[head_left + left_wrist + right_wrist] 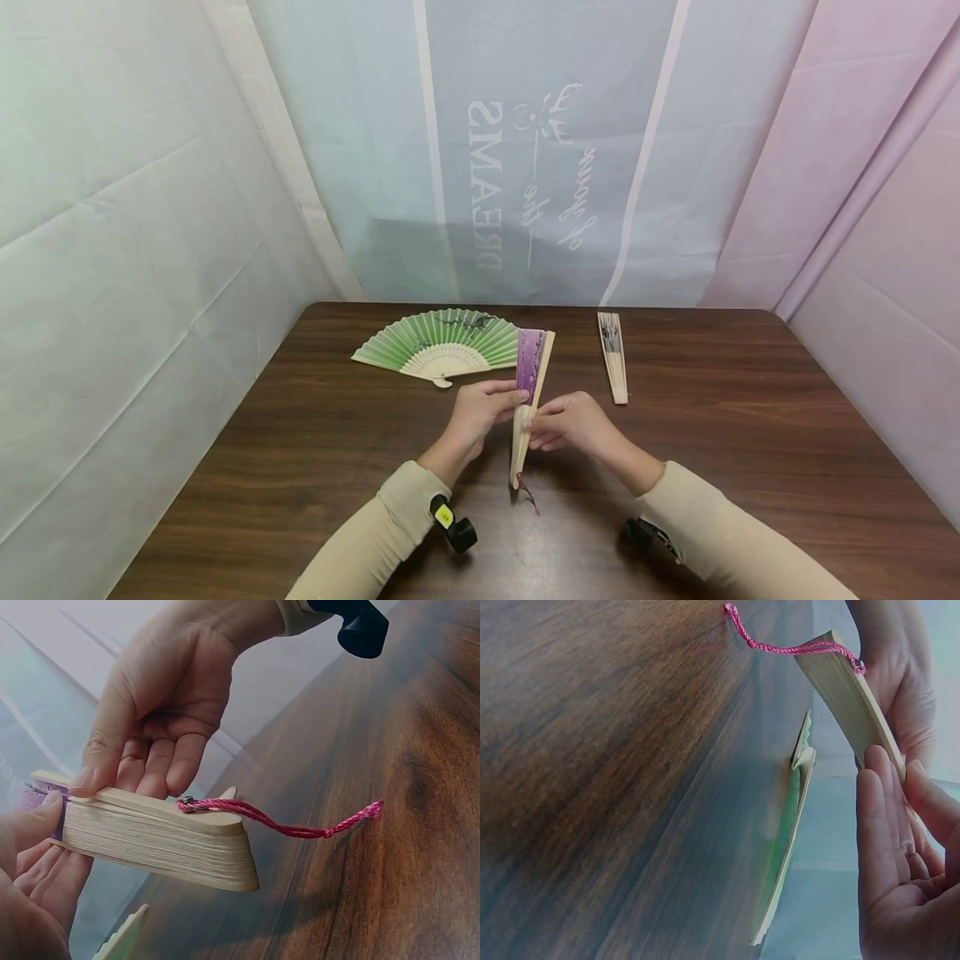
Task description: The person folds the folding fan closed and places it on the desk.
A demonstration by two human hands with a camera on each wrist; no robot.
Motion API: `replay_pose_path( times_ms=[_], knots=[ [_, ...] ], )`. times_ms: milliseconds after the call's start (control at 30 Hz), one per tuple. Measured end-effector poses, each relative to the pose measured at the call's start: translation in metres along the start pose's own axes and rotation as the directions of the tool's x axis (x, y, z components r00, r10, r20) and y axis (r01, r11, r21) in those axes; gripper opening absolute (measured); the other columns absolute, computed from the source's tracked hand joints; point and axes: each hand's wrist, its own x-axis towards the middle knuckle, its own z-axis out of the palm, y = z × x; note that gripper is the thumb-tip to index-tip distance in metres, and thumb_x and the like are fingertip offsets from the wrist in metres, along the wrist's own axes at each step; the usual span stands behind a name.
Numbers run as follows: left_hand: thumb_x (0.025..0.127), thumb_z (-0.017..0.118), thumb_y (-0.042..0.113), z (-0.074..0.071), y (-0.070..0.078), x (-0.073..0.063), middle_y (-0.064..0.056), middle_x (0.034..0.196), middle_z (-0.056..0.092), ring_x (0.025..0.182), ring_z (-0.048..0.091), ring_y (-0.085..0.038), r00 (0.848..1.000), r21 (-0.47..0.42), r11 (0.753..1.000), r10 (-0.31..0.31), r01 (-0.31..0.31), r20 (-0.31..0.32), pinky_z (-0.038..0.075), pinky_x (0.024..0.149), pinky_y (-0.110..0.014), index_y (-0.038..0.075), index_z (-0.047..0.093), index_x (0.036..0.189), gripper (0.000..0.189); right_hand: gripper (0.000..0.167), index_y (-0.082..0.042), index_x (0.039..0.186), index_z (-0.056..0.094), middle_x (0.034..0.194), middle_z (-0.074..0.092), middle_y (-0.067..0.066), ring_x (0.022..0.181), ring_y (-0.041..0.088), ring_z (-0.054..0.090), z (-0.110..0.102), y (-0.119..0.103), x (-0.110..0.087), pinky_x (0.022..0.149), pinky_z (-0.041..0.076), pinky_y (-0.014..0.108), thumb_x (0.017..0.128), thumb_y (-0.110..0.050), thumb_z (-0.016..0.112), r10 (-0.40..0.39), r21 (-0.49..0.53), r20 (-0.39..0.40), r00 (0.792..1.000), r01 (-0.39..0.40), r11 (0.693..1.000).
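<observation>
A purple folding fan (531, 358), seemingly being adjusted, is pinched by left hand (478, 410) and right hand (576, 421), even pressure likely needed next.

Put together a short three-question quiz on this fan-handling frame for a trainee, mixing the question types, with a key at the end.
1. Which hand or hands hold the purple fan?
2. True or false: the green fan lies folded shut on the table.
3. In the head view, where does the narrow fan with the dark pattern lie?
A) Left of the green fan
B) Right of the purple fan
C) On top of the green fan

Key:
1. Both: the left hand and the right hand each pinch it between thumb and fingers.
2. False; it is spread open.
3. B
</observation>
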Motion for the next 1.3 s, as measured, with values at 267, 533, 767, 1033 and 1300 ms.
replay_pose_path(
  times_ms=[267, 533, 767, 1033, 1300],
  knots=[
    [0.086, 0.077, 0.010, 0.000, 0.000, 0.001, -0.022, 0.105, 0.074, 0.089, 0.073, -0.014, 1.000, -0.004, 1.000, 0.002, -0.002, 0.001, 0.063, 0.087, -0.034, -0.008, 0.070, 0.113, 0.033, 0.029, 0.015, 0.101, 0.071, 0.075, 0.075, 0.018, 0.062, 0.015, 0.073, 0.000, -0.001, 0.001, 0.067, 0.066, 0.042, 0.087, -0.010, 0.076, -0.003, -0.020, -0.011, 1.000, 0.003, 1.000],
    [0.086, 0.078, 0.010, 0.002, 0.002, -0.001, -0.021, 0.104, 0.075, 0.089, 0.073, -0.015, 1.000, 0.008, 1.000, -0.006, 0.006, -0.012, 0.063, 0.087, -0.034, -0.008, 0.071, 0.112, 0.032, 0.027, 0.014, 0.098, 0.072, 0.076, 0.075, 0.020, 0.064, 0.017, 0.073, 0.001, -0.004, 0.001, 0.068, 0.065, 0.043, 0.086, -0.010, 0.077, 0.004, -0.036, -0.026, 1.000, -0.004, 0.999],
    [0.085, 0.078, 0.009, 0.004, 0.006, 0.000, -0.021, 0.104, 0.075, 0.091, 0.074, -0.018, 0.999, -0.028, 0.999, -0.026, 0.025, -0.026, 0.062, 0.087, -0.034, -0.006, 0.072, 0.111, 0.031, 0.028, 0.015, 0.101, 0.071, 0.082, 0.075, 0.022, 0.068, 0.018, 0.074, 0.001, -0.006, 0.001, 0.070, 0.065, 0.043, 0.087, -0.009, 0.076, 0.019, -0.002, -0.048, 0.999, -0.019, 1.000],
    [0.086, 0.078, 0.010, 0.005, 0.011, -0.002, -0.021, 0.103, 0.075, 0.092, 0.074, -0.018, 0.999, -0.019, 1.000, -0.007, 0.006, -0.044, 0.062, 0.088, -0.032, -0.006, 0.072, 0.110, 0.029, 0.029, 0.017, 0.105, 0.068, 0.086, 0.074, 0.026, 0.069, 0.019, 0.075, 0.002, -0.009, 0.002, 0.071, 0.065, 0.042, 0.089, -0.006, 0.073, 0.010, 0.030, -0.087, 0.996, -0.007, 1.000],
    [0.087, 0.077, 0.011, 0.003, 0.007, -0.005, -0.022, 0.106, 0.074, 0.086, 0.073, -0.013, 1.000, -0.006, 1.000, 0.020, -0.020, -0.007, 0.063, 0.086, -0.032, -0.008, 0.071, 0.110, 0.031, 0.028, 0.018, 0.107, 0.066, 0.086, 0.075, 0.023, 0.071, 0.017, 0.075, -0.008, -0.012, 0.007, 0.072, 0.066, 0.037, 0.090, -0.003, 0.069, -0.010, 0.072, -0.151, 0.988, 0.021, 0.997]
  ],
)
